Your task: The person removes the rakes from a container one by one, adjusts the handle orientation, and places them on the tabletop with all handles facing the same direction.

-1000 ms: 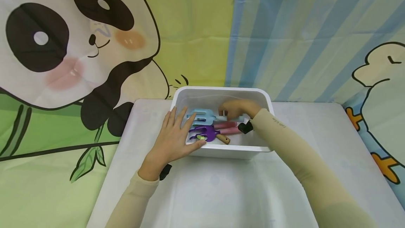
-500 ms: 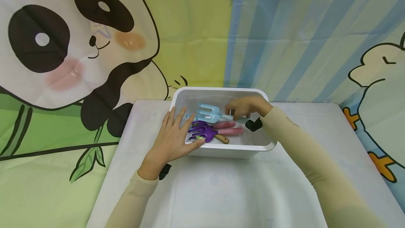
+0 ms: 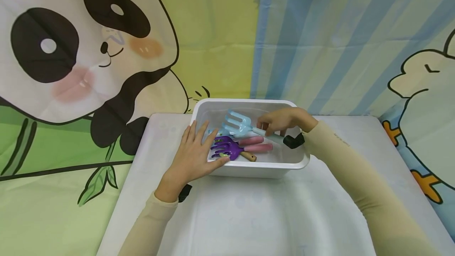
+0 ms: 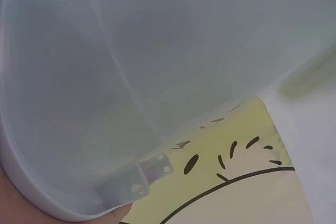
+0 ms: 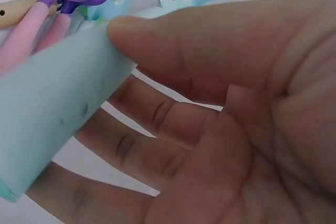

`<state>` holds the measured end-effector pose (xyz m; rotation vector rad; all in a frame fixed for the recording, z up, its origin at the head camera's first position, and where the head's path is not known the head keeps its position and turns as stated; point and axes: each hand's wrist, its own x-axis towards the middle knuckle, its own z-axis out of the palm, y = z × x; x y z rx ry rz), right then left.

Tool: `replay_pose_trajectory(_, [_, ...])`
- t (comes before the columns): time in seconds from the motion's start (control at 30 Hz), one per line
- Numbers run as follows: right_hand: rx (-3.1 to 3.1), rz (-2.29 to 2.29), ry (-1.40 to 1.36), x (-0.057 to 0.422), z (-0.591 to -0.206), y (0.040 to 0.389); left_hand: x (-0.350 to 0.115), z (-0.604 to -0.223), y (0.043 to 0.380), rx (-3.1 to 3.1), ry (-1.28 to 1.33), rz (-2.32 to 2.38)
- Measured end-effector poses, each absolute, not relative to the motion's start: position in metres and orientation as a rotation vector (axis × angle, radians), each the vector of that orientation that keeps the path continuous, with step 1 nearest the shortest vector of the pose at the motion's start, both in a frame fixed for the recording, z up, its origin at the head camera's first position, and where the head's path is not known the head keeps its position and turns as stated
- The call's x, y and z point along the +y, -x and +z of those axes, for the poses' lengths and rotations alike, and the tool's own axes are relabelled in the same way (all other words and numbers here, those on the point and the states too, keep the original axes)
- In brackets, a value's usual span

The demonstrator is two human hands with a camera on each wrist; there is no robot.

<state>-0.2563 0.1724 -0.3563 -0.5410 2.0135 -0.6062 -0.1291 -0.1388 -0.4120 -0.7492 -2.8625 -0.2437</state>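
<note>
My right hand pinches the handle of a light blue hand fork between thumb and fingers. The fork is tilted, tines up to the left, over the white plastic bin. In the right wrist view the pale handle lies between thumb and fingers. My left hand rests on the bin's left front corner, its fingers spread. Below the fork lie purple hand forks with pink handles, a wooden handle and another light blue tool, partly hidden.
The bin stands near the back edge of a table with a white cover. Behind it hangs a printed curtain with a panda on the left and blue stripes on the right. Grey-white bin wall fills much of the left wrist view.
My right hand has moved right and lifted the light blue hand fork off the other tools, its tines rising and tilting. The left hand has stayed in place on the bin.
</note>
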Motion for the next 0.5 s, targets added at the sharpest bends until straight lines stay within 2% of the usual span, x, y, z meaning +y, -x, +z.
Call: replay_pose_trajectory(0.5, [1.961, -0.672, 0.593, 0.191, -0.334, 0.245, -0.14, -0.412, 0.128, -2.871, 0.745, -0.268])
